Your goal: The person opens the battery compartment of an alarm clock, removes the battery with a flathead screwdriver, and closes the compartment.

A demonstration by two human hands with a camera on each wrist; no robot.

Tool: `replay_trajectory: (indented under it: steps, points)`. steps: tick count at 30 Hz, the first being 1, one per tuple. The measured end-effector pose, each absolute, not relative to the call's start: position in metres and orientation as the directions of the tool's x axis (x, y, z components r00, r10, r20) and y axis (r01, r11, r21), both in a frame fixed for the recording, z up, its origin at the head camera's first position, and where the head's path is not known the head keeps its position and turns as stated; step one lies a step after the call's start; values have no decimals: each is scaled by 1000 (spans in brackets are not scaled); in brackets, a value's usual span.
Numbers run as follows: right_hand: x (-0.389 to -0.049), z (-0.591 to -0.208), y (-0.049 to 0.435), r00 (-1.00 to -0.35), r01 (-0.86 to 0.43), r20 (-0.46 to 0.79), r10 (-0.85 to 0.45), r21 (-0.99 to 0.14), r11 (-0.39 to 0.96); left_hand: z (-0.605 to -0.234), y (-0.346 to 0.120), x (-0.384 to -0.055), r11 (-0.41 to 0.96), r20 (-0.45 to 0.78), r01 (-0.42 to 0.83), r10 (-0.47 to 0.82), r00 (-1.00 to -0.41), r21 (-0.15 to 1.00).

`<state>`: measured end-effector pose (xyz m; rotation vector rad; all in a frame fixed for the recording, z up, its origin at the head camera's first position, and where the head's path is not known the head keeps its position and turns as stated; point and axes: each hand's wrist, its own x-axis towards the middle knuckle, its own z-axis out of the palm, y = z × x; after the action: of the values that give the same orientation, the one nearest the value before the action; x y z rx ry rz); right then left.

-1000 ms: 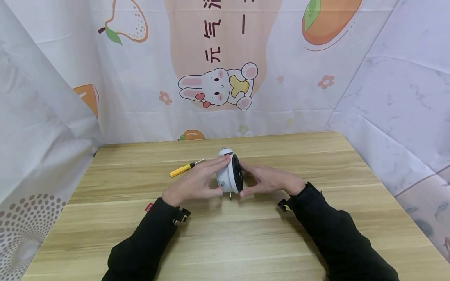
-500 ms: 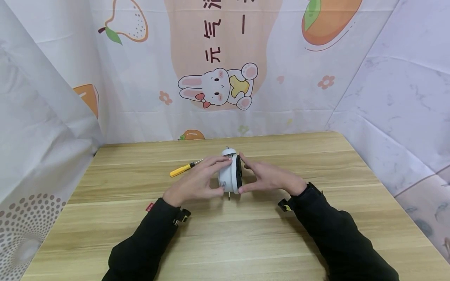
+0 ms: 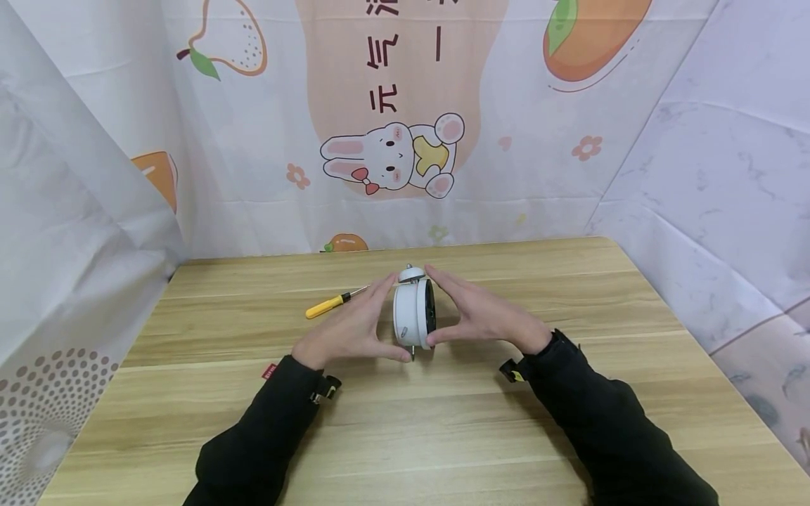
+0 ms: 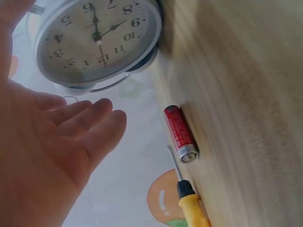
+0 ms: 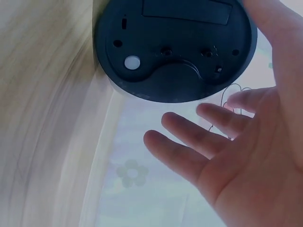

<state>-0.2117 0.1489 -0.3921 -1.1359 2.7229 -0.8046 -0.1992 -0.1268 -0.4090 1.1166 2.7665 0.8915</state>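
A white alarm clock (image 3: 410, 316) rests on its side on the table, bell end away from me, between my two hands. Its numbered face (image 4: 97, 38) is turned to the left hand, its black back (image 5: 175, 52) to the right. My left hand (image 3: 354, 323) has its fingers extended and apart from the clock, the thumb close to the foot at the near end. My right hand (image 3: 487, 316) also has its fingers stretched out past the back, its thumb at the near edge of the rim. A red battery (image 4: 180, 134) lies beyond the left fingers, hidden in the head view.
A yellow-handled screwdriver (image 3: 325, 306) lies on the wooden table (image 3: 411, 436), left of the clock beside the left hand. Printed fabric (image 3: 538, 176) hangs along the table's far edge, with more at both sides.
The clock has turned from a slant to stand straighter between the hands. Fingers of the left hand have come off its top and straightened; the right fingers have spread toward the far end.
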Motion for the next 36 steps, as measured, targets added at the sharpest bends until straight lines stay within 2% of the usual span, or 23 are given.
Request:
replay_trajectory:
  steps: [7,14,18,22,26,33,36]
  points:
    - [-210,-395,145,-729,-633,121,-674,-495,595,-415,-124,-200,566,146,610,656,-741,554]
    - [-209,-396,144,-690,-597,109,-715,-645,478,-420,-121,-201,520,161,620,676,-719,587]
    - [-209,-396,144,-687,-609,113,-718,-629,483,-422,-119,-202,484,183,635,691,-700,602]
    - [-209,-395,143,-698,-591,103,-709,-643,488,-423,-118,-202,476,184,625,686,-704,619]
    - [-210,-395,143,-713,-539,88,-696,-703,464,-424,-116,-202,491,192,631,678,-710,600]
    - [-211,-396,145,-714,-536,90,-695,-709,458,-419,-116,-200,531,198,649,671,-715,544]
    - [-212,-396,145,-711,-536,88,-698,-710,457,-418,-117,-201,542,243,692,675,-697,477]
